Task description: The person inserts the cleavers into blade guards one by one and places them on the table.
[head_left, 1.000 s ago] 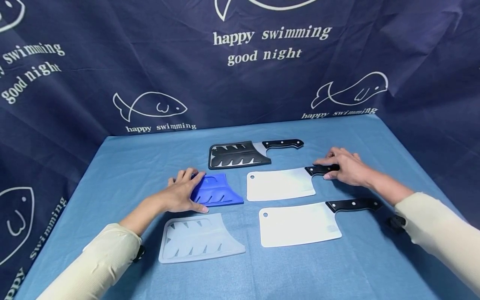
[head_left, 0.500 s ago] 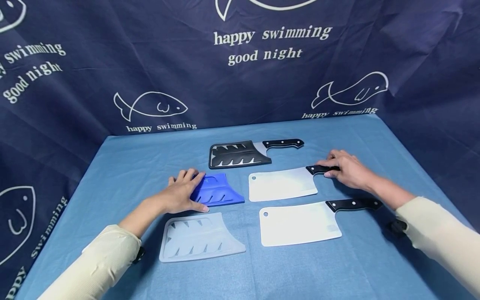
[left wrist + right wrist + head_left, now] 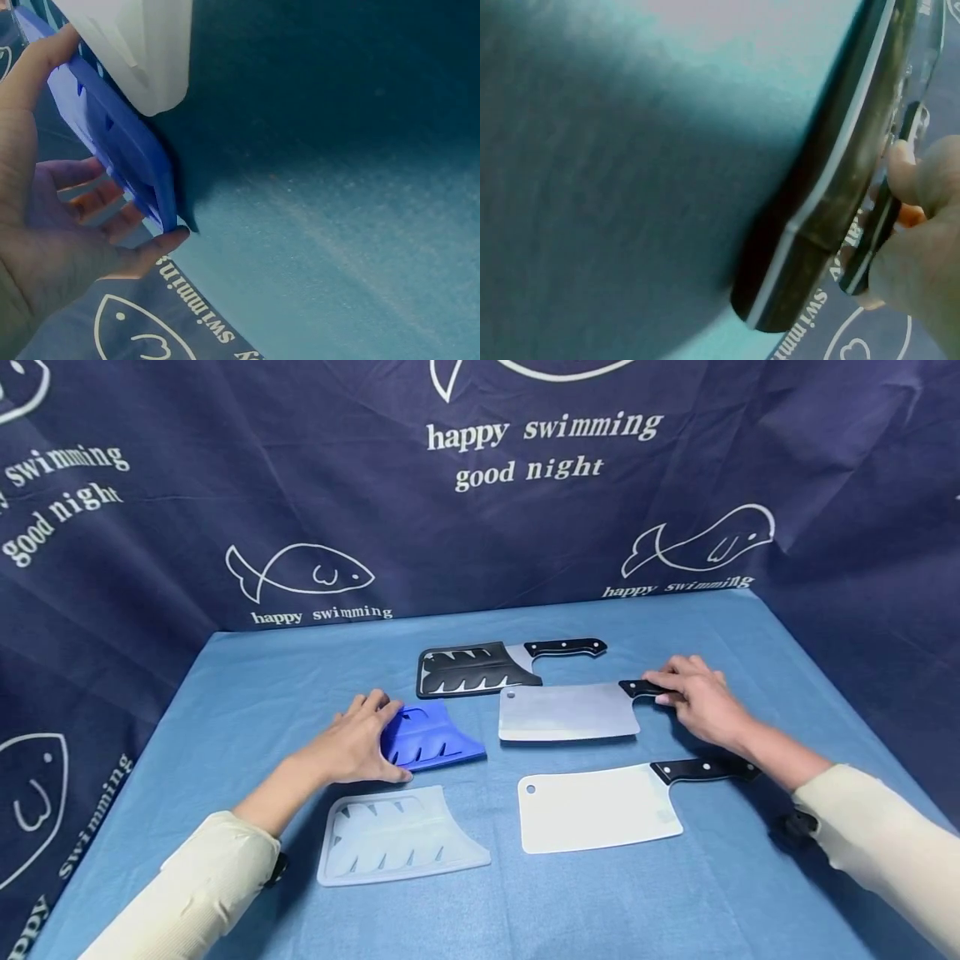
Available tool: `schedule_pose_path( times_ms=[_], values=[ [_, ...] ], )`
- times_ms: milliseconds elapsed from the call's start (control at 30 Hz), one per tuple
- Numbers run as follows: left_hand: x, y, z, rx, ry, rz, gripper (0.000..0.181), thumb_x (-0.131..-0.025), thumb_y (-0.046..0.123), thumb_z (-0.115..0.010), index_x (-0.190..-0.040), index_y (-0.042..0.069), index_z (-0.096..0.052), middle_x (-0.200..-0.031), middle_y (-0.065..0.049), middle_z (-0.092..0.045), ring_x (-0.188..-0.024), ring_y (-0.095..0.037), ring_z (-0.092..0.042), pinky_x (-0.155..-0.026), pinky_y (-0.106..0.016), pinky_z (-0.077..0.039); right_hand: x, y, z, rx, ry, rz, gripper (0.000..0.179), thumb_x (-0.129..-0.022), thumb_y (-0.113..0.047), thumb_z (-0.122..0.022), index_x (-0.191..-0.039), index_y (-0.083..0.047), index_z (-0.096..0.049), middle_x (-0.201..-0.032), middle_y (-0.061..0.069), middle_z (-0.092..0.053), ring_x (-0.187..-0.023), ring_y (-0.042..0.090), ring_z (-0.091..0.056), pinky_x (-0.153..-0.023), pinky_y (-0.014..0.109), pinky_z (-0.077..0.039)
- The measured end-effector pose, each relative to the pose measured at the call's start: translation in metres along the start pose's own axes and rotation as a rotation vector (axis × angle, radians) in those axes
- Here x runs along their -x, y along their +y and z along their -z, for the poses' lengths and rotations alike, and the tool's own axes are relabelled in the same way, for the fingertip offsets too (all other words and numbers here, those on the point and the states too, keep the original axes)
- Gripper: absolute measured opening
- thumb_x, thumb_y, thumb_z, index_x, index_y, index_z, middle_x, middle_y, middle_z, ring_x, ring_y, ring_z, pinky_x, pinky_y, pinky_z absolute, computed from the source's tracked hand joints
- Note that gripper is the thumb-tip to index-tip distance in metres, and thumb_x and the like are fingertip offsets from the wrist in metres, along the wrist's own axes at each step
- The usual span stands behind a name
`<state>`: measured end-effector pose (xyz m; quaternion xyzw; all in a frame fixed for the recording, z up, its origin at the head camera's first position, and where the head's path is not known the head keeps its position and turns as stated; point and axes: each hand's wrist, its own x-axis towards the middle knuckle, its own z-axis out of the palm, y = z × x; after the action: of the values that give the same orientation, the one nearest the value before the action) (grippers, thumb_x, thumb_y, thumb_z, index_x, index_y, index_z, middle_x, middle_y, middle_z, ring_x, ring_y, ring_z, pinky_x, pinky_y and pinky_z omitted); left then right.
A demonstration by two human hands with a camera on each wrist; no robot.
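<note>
Covering the bench (image 3: 247,693) before me, blue cloth (image 3: 585,906) met a navy fish-print curtain (image 3: 480,535). The left hand (image 3: 358,739), spread wide, gripped a blue sheath (image 3: 433,739) by its edges near mid-bench; opposite, the right hand (image 3: 703,700) pinched the black handle (image 3: 638,688) of a tilted cleaver (image 3: 567,712).

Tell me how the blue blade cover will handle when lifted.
The blue blade cover is probably stiff: it shows no sag while the left hand grips one end. It looks light for its size, being thin and slotted. Its flat shape makes rolling unlikely.
</note>
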<state>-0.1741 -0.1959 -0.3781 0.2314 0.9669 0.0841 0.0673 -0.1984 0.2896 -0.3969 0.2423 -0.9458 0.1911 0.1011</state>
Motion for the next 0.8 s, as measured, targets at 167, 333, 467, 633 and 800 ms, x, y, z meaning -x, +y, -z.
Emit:
schedule_pose_path(
  times_ms=[167,333,467,633,800],
  values=[
    [-0.005,0.002,0.004,-0.035,0.089,-0.017,0.11,-0.054,0.052,-0.084,-0.143,0.003,-0.042,-0.122,-0.012,-0.04,-0.111,-0.033,-0.038,-0.076,-0.058,-0.043,0.0,-0.006,0.006,-0.005,0.197,0.006,0.036,-0.081,0.006,-0.066,-0.117,0.002,-0.066,-0.1,0.011,-0.057,-0.089,0.027,-0.042,-0.071,0.043,-0.022],
    [-0.01,0.008,0.01,-0.091,0.206,-0.034,0.11,-0.049,0.048,-0.084,-0.141,0.005,-0.041,-0.12,-0.014,-0.04,-0.109,-0.035,-0.037,-0.072,-0.059,-0.04,-0.002,-0.014,0.014,-0.014,0.384,0.016,0.036,-0.079,0.008,-0.068,-0.114,0.0,-0.069,-0.096,0.013,-0.056,-0.087,0.031,-0.041,-0.072,0.047,-0.021],
    [-0.012,0.014,0.016,-0.138,0.306,-0.029,0.109,-0.048,0.046,-0.085,-0.139,0.007,-0.04,-0.124,-0.018,-0.041,-0.112,-0.039,-0.037,-0.074,-0.062,-0.038,-0.004,-0.02,0.022,-0.007,0.521,0.043,0.032,-0.078,0.008,-0.069,-0.108,-0.005,-0.071,-0.095,0.016,-0.054,-0.087,0.037,-0.04,-0.074,0.05,-0.02],
    [-0.013,0.02,0.023,-0.145,0.435,-0.022,0.105,-0.048,0.042,-0.088,-0.135,0.011,-0.04,-0.126,-0.02,-0.041,-0.116,-0.042,-0.035,-0.078,-0.065,-0.036,-0.004,-0.024,0.032,0.002,0.644,0.063,0.029,-0.079,0.006,-0.069,-0.105,-0.007,-0.072,-0.094,0.019,-0.053,-0.086,0.041,-0.039,-0.076,0.053,-0.019],
    [-0.014,0.024,0.028,-0.113,0.537,-0.006,0.105,-0.046,0.034,-0.091,-0.135,0.011,-0.04,-0.128,-0.02,-0.039,-0.117,-0.044,-0.034,-0.083,-0.067,-0.031,-0.004,-0.027,0.038,0.021,0.661,0.088,0.027,-0.08,0.004,-0.068,-0.105,-0.007,-0.072,-0.095,0.02,-0.053,-0.088,0.043,-0.038,-0.078,0.054,-0.019]
  ],
)
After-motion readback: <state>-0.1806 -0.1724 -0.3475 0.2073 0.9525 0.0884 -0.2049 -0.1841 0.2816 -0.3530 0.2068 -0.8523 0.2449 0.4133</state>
